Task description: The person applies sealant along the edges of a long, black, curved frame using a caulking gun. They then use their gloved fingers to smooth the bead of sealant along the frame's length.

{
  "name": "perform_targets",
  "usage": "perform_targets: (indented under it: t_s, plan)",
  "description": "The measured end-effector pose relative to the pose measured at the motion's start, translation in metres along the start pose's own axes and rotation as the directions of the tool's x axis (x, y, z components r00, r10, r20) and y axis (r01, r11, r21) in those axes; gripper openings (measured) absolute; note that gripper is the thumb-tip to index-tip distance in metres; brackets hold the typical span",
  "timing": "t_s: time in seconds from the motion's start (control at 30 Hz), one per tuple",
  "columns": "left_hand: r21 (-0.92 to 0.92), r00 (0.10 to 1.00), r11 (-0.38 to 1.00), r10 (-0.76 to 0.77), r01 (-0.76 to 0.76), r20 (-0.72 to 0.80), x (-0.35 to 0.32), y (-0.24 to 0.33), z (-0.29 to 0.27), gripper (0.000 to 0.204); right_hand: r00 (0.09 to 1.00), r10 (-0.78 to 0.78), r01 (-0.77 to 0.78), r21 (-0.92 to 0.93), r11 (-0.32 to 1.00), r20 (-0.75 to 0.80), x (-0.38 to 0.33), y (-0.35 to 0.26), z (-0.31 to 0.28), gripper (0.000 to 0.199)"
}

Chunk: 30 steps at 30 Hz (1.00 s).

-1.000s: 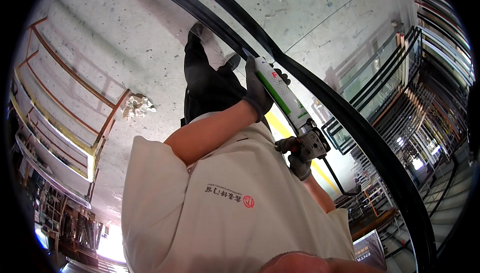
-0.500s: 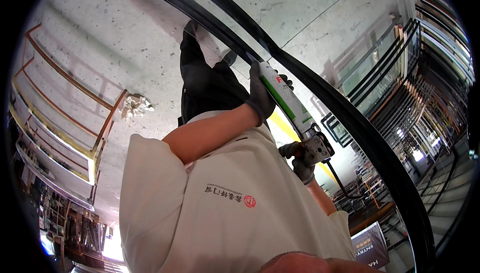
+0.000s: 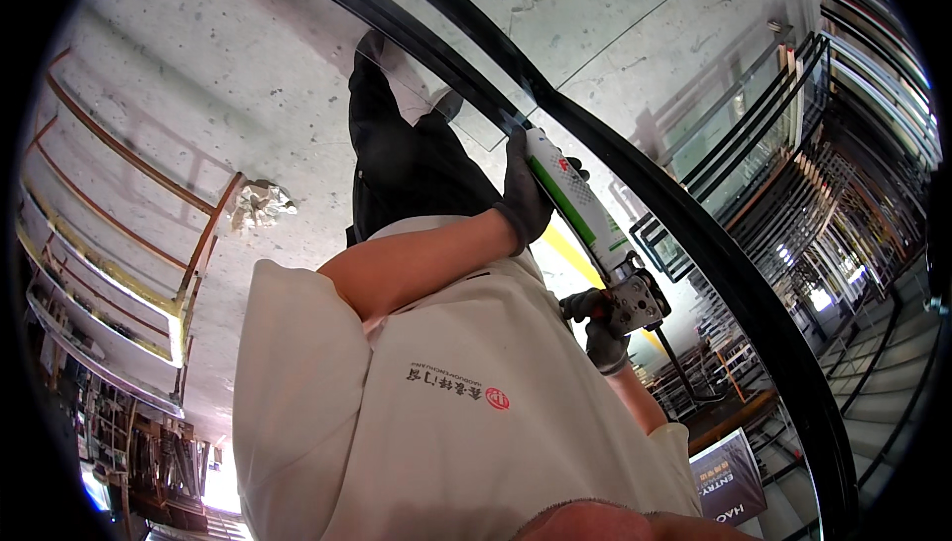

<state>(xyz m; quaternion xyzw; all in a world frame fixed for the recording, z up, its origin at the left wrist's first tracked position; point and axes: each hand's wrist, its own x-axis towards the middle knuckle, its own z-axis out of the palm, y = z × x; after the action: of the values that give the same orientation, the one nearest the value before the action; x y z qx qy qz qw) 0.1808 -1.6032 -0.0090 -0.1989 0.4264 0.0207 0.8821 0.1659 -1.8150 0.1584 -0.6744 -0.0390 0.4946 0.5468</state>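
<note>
My gloved left hand [image 3: 524,189] is closed around the front part of a white and green sealant cartridge [image 3: 577,199]. The cartridge lies in a caulking gun [image 3: 635,303] with a metal body and a dark rod behind it. At the gun's rear, my gloved right hand [image 3: 603,341] grips the handle; its fingers partly hide the trigger. The cartridge's front end is close to a long black frame [image 3: 654,189] that holds clear glass. I cannot make out the nozzle tip or whether it touches the frame.
A brown metal rack [image 3: 134,154] with yellow-edged bars stands at the left, beside crumpled white paper [image 3: 261,206] on the pale floor [image 3: 268,75]. Dark frames and profiles [image 3: 764,134] are stacked at the right. A printed dark sign [image 3: 729,481] is at the lower right.
The caulking gun and both hands have shifted slightly right and down in the picture, along the black frame. The grip of both hands looks the same.
</note>
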Motion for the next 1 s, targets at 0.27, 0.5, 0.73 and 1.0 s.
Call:
perform_targets:
  t_s: [0.27, 0.5, 0.73, 1.0]
  plan:
    - [-0.012, 0.999, 0.999, -0.039, 0.039, -0.034, -0.001, -0.005, -0.003, 0.072, 0.992, 0.043, -0.046, -0.027, 0.999, -0.122, 0.003, -0.021, 0.021, 0.013]
    - [0.0, 0.999, 0.999, -0.055, 0.055, 0.001, -0.004, -0.009, -0.004, 0.064, 0.994, 0.035, -0.038, -0.03, 0.999, -0.103, -0.008, -0.02, 0.014, 0.022]
    - [-0.011, 0.997, 0.997, -0.07, 0.07, -0.02, -0.008, -0.01, -0.002, 0.058, 0.987, 0.059, -0.072, -0.082, 0.994, -0.147, -0.009, -0.029, 0.021, 0.017]
    - [0.051, 0.995, 0.993, -0.103, 0.102, 0.001, -0.005, -0.015, -0.008, 0.078, 0.991, 0.083, -0.09, -0.061, 0.994, -0.108, -0.006, -0.046, 0.029, 0.024]
